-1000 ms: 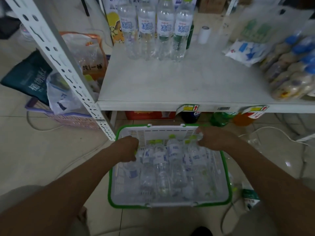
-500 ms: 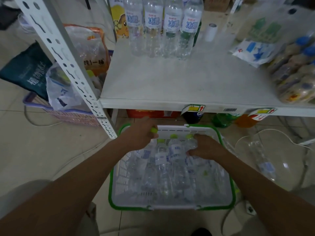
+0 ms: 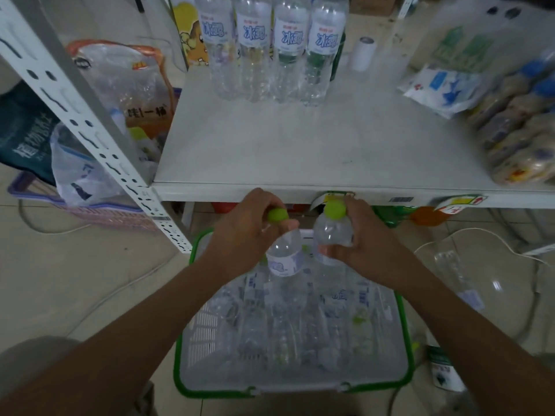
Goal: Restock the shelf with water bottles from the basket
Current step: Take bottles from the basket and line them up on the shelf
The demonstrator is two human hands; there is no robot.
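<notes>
From the head camera, the left hand (image 3: 249, 232) is closed around the neck of a clear plastic water bottle with a lime-green cap (image 3: 283, 253); the right hand (image 3: 363, 238) is wrapped around the shoulder of a second clear green-capped bottle (image 3: 332, 232). Both bottles stand near upright, caps up, lifted above the white green-rimmed plastic basket (image 3: 195, 334), which holds more bottles. The pale grey shelf board (image 3: 300, 145) lies directly ahead and above, its front edge just beyond the caps. A row of four taller labelled bottles (image 3: 273, 46) stands at the back, with bare board before it. Both hands look equally near.
</notes>
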